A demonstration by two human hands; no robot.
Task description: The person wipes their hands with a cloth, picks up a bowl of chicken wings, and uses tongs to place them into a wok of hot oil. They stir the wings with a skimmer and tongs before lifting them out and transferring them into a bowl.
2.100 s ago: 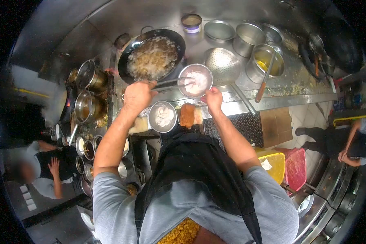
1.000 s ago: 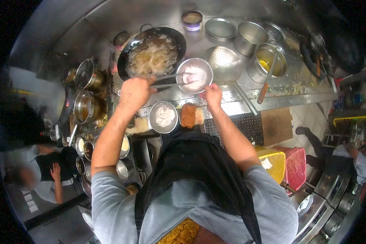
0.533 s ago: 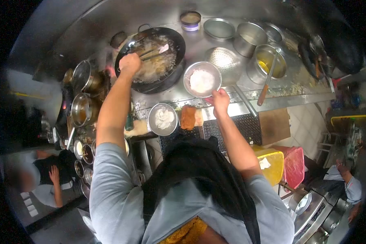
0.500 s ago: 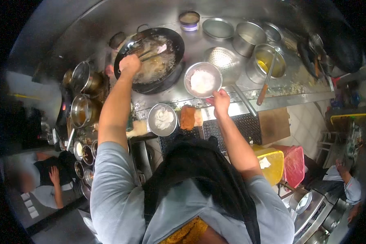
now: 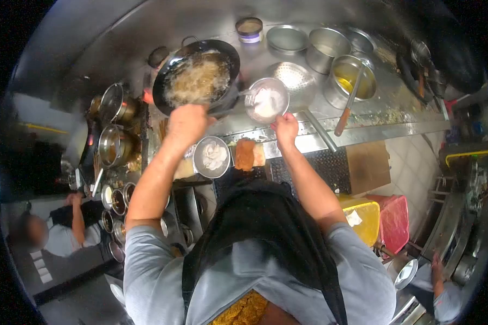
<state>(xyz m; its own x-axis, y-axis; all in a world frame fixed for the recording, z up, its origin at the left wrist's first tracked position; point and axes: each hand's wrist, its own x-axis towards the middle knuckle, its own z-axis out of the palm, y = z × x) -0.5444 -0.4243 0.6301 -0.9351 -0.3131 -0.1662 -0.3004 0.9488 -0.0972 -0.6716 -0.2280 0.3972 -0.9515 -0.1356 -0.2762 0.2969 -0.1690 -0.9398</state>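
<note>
My left hand (image 5: pixel 187 124) is closed round the handle of a blurred utensil, probably tongs, near the front edge of the wok (image 5: pixel 234 60). Its far end points right, to the left side of a metal bowl (image 5: pixel 283 93). White powder (image 5: pixel 267 104) and possibly a pale piece lie in that bowl. The fingers of my right hand (image 5: pixel 286 130) pinch the bowl's front rim and hold it above the counter. Frothing oil (image 5: pixel 198 78) fills the wok. Between my arms, a second metal bowl (image 5: pixel 198 157) contains pale, wet pieces (image 5: pixel 214 155).
Behind the powder bowl lies a perforated ladle (image 5: pixel 294 76). A pot of yellow liquid (image 5: pixel 335 96), with a wooden-handled tool across it, stands at the right. Lidless pots (image 5: pixel 114 145) line the left. One co-worker (image 5: pixel 73 230) is at far left, another (image 5: pixel 444 298) at lower right.
My left hand and its utensil have moved from over the wok toward me and turned to the powder bowl. The pink-white piece held over the oil no longer shows there. The bowl has shifted slightly left.
</note>
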